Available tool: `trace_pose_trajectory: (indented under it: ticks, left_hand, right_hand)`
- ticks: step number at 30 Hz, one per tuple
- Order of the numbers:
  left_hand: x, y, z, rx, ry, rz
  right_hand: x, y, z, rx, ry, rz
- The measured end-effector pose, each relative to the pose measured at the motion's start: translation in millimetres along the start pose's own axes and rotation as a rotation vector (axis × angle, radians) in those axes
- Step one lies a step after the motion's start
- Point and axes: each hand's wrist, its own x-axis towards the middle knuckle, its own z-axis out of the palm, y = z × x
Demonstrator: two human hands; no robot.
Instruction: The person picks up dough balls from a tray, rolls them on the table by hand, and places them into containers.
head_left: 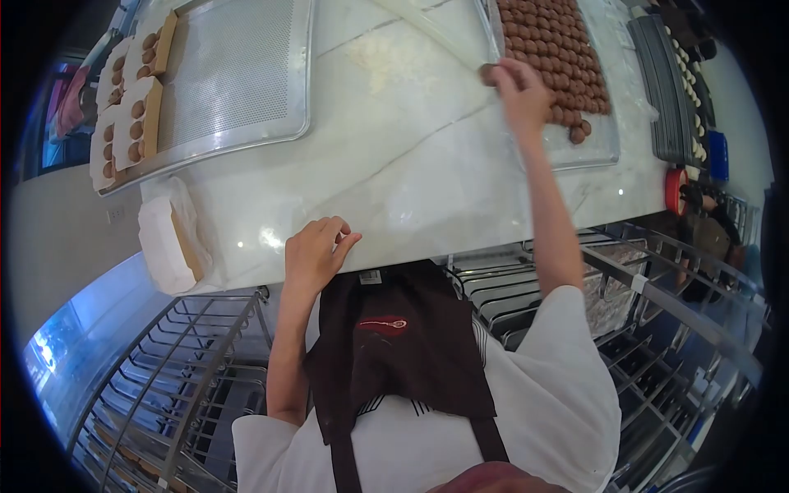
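My right hand (526,97) reaches over the marble table, pinching a brown dough ball (488,75) between thumb and fingers. It is beside a tray (593,156) filled with rows of similar brown balls (546,41). Near the table's front edge rests my left hand (315,253), fingers loosely curled and thumb apart, with nothing visible in it. At the left lies a perforated metal tray (234,70). Along its left side stand several paper loaf moulds (150,119) with brown balls inside.
A paper mould (170,242) on plastic sits at the front left corner of the table (394,193). Flour dusts the middle. Metal racks (185,370) stand under the front edge on both sides. Black trays (664,90) with pale pieces stand at the right.
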Motion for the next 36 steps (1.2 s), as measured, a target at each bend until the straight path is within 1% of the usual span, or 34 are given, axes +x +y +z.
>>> trace_pose_trajectory:
  ticks: [2, 3, 5, 6, 8, 9, 11, 12, 14, 15, 16, 17, 18, 19, 21, 22, 24, 26, 27, 28, 29, 30, 31, 33, 34, 36]
  left_hand:
    - [-4, -3, -4, 0.015, -0.010, -0.038]
    - [-7, -5, -6, 0.017, -0.008, -0.045]
    - [-14, -10, -9, 0.030, -0.006, -0.068]
    - [-18, -13, -11, 0.033, -0.004, -0.068]
    - [-26, -20, -14, 0.017, -0.007, -0.110]
    - [-31, -22, -15, 0.012, -0.005, -0.119]
    - [-32, -25, -17, -0.102, -0.030, -0.148]
    - [-29, -25, -16, -0.109, -0.025, -0.148]
    - [-16, -17, -11, -0.409, -0.013, -0.107]
    - [-7, -13, -6, -0.579, -0.029, -0.134]
    - [3, -7, 1, -0.749, -0.046, -0.163]
    - [14, 0, 6, -0.947, -0.078, -0.244]
    - [24, 6, 11, -1.142, -0.111, -0.323]
    - [31, 12, 16, -1.142, -0.113, -0.321]
    - [38, 20, 23, -1.284, -0.068, -0.285]
    - [37, 18, 25, -1.283, -0.077, -0.283]
    - [30, 15, 30, -1.428, -0.027, -0.320]
    - [21, 10, 29, -1.416, -0.052, -0.355]
    - [17, 7, 28, -1.405, -0.063, -0.388]
    - [13, 6, 28, -1.400, -0.072, -0.384]
    - [9, 4, 30, -1.400, -0.032, -0.411]
    - [6, 3, 33, -1.402, 0.012, -0.437]
    - [3, 0, 37, -1.400, 0.012, -0.430]
    - [-3, -4, 43, -1.326, 0.030, -0.409]
    - [-5, -5, 44, -1.324, 0.036, -0.412]
    - [-9, -4, 44, -1.304, -0.025, -0.403]
  right_hand:
    - [-29, -17, 49, -0.091, 0.154, -0.221]
    - [-38, -4, 68, -0.308, 0.171, -0.503]
    - [-57, 20, 102, -0.417, -0.001, -0.669]
    - [-60, 16, 103, -0.414, 0.001, -0.670]
    - [-61, 8, 102, -0.213, -0.024, -0.404]
    - [-62, -7, 94, -0.213, -0.033, -0.408]
    - [-53, -46, 72, 0.292, 0.048, 0.344]
    - [-55, -47, 65, 0.288, 0.046, 0.338]
    - [-62, -49, 54, 0.792, -0.008, 0.653]
    - [-72, -64, 53, 0.790, -0.006, 0.646]
    - [-88, -88, 53, 0.919, -0.029, 0.710]
    - [-105, -109, 55, 1.048, -0.053, 0.779]
    - [-121, -125, 58, 1.078, -0.067, 0.796]
    - [-136, -138, 62, 1.108, -0.079, 0.813]
    - [-164, -150, 66, 1.114, -0.143, 0.802]
    - [-174, -165, 68, 1.063, -0.101, 0.806]
    - [-188, -174, 71, 1.012, -0.048, 0.814]
    - [-201, -169, 72, 1.003, -0.102, 0.731]
    - [-207, -171, 73, 1.005, -0.092, 0.733]
    - [-213, -175, 74, 0.847, -0.119, 0.677]
    - [-218, -176, 72, 0.688, -0.146, 0.617]
    - [-222, -173, 68, 0.731, -0.165, 0.657]
    - [-226, -163, 68, 0.734, -0.162, 0.651]
    - [-232, -143, 67, 0.920, -0.130, 0.752]
    - [-232, -137, 64, 0.922, -0.136, 0.754]
    - [-232, -125, 57, 1.086, -0.110, 0.815]
